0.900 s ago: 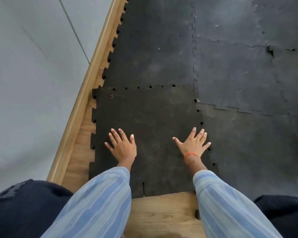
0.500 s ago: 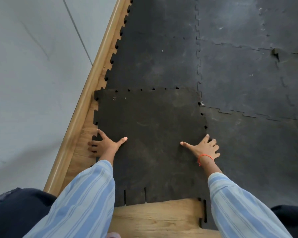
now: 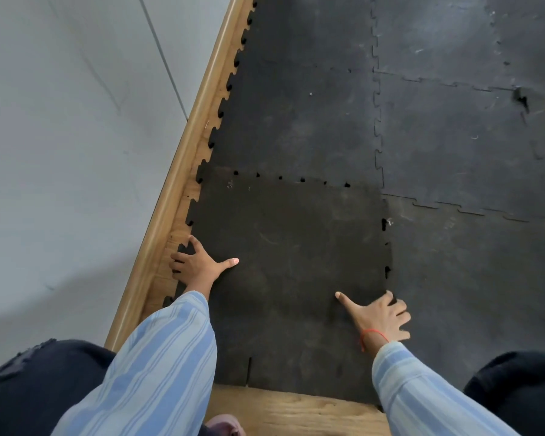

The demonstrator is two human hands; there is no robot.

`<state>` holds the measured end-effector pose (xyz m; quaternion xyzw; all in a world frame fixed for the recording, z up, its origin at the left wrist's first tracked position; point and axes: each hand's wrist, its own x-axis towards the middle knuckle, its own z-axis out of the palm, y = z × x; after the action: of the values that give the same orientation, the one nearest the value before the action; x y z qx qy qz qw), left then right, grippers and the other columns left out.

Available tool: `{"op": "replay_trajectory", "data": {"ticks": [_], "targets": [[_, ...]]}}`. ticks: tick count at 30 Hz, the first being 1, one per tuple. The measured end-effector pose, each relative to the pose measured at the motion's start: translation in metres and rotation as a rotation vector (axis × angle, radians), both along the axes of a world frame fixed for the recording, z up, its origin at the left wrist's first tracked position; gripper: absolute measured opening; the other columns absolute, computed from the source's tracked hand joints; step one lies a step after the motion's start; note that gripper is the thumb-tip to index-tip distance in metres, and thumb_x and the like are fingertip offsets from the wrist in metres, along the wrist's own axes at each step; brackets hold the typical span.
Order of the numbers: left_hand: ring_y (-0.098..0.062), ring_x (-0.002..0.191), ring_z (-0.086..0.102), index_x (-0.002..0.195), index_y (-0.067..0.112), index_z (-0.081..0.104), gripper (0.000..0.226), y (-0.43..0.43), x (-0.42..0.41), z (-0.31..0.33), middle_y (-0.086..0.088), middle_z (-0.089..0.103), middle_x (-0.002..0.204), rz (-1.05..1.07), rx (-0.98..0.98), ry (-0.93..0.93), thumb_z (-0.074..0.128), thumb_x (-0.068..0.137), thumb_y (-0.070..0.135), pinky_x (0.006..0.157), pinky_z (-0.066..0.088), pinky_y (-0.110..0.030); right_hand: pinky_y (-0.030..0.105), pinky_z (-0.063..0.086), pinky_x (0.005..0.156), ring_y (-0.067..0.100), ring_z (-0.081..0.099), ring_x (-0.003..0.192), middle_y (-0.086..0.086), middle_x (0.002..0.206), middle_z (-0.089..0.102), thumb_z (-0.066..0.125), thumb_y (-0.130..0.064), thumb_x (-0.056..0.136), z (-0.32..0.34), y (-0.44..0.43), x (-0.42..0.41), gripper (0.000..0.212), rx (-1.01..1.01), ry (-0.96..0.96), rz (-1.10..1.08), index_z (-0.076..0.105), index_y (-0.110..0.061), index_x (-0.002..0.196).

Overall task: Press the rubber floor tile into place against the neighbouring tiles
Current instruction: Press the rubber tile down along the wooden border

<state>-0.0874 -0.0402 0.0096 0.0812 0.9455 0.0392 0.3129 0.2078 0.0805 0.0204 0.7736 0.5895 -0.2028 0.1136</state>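
Your right hand has slid back along the tile's right seam since half a second ago.
Head view: the dark, scuffed rubber floor tile lies between your flat, released hands, grasping nothing; left hand on its wall-side edge, right hand nearer the unseated tabs against the neighbouring tiles.

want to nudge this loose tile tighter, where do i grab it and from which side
Grip the tile by its toothed left edge, coming from the skirting side: those teeth overhang bare wood floor and are free. The far and right edges already meet neighbouring tiles.
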Motion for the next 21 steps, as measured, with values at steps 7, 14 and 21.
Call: {"op": "replay_trajectory", "data": {"ticks": [7, 14, 21], "targets": [[-0.049, 0.143, 0.012, 0.154, 0.023, -0.007, 0.125, -0.008, 0.003, 0.001, -0.029, 0.003, 0.156, -0.05, -0.009, 0.02, 0.068, 0.067, 0.072, 0.114, 0.024, -0.055, 0.057, 0.033, 0.099, 0.039, 0.032, 0.129, 0.018, 0.144, 0.034, 0.064, -0.081, 0.056, 0.008, -0.013, -0.003, 0.116, 0.006, 0.017, -0.047, 0.035, -0.005, 0.139], [-0.047, 0.143, 0.014, 0.154, 0.022, -0.005, 0.124, -0.011, 0.004, 0.003, -0.027, 0.005, 0.157, -0.084, -0.023, 0.035, 0.066, 0.067, 0.074, 0.114, 0.026, -0.054, 0.056, 0.034, 0.098, 0.039, 0.032, 0.129, 0.018, 0.145, 0.033, 0.067, -0.076, 0.059, 0.009, -0.017, 0.0, 0.112, 0.04, 0.032, -0.014, 0.036, -0.006, 0.14], [-0.046, 0.144, 0.013, 0.154, 0.021, -0.008, 0.124, -0.014, 0.006, 0.001, -0.026, 0.004, 0.158, -0.101, -0.061, 0.031, 0.06, 0.068, 0.077, 0.115, 0.025, -0.053, 0.061, 0.033, 0.1, 0.041, 0.029, 0.132, 0.016, 0.149, 0.028, 0.064, -0.075, 0.064, 0.01, -0.011, 0.003, 0.11, -0.008, 0.038, 0.033, 0.029, -0.009, 0.145]]}}
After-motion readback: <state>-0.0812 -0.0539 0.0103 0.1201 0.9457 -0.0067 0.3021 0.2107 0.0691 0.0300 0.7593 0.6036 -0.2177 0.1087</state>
